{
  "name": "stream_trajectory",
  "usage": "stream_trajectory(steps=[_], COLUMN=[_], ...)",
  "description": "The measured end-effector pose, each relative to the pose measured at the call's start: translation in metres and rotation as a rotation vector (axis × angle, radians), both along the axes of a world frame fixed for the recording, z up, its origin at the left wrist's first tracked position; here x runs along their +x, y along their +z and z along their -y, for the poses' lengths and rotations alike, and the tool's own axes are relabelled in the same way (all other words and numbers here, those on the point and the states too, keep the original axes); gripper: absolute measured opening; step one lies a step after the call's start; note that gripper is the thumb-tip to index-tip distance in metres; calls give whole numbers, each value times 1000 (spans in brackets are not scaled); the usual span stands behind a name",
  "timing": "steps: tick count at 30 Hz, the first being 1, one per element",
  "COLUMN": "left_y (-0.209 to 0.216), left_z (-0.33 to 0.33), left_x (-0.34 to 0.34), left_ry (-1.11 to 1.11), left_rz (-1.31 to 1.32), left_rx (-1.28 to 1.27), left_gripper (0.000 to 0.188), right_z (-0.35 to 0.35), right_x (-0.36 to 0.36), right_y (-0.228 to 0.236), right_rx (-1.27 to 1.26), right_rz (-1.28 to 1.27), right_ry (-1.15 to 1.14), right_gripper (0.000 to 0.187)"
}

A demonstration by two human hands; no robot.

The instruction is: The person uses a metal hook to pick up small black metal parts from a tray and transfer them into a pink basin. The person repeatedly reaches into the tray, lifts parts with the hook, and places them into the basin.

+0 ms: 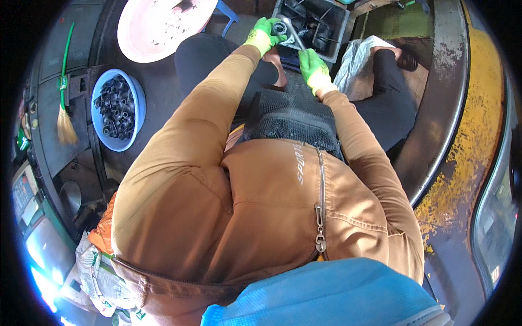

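We've got a small round part wrapped in our left grip, right by the dark bin's left side, and our right grip clasps a slim metal rod, far end beside that part!

The gloves on the person's left hand and right hand are bright green, fading to yellow-green toward the wrists. The ring-shaped part is dark grey, the rod-like tool silvery. The jacket is tan-brown with white lettering; the near face mask, sky blue. Far left, a pale pink basin shows dark specks; left, a light blue basin holds black parts. Right, a machine panel is yellow mottled with brown.
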State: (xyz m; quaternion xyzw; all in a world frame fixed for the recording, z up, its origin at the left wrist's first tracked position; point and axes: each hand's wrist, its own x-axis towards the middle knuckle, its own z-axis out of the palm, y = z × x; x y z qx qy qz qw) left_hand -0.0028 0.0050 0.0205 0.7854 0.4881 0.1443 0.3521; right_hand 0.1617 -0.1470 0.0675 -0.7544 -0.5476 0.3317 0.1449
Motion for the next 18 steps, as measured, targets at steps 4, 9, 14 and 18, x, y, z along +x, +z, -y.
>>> stream_trajectory(steps=[4,9,14,18], left_y=[5,9,6,1], left_z=[-1,2,1,-1], left_x=[0,2,2,0], left_ry=[-31,-17,-2,-64], left_rz=[-3,-66,-70,-20], left_rx=[71,67,-14,42], left_gripper=[61,63,60,62], right_z=[-2,-3,-3,-1], right_x=[0,-1,-1,-1], right_y=[-7,-10,-12,-10], right_rx=[-42,-25,119,-133], right_rz=[45,37,-18,102], right_ry=[33,-2,-19,19], right_gripper=[48,48,48,44])
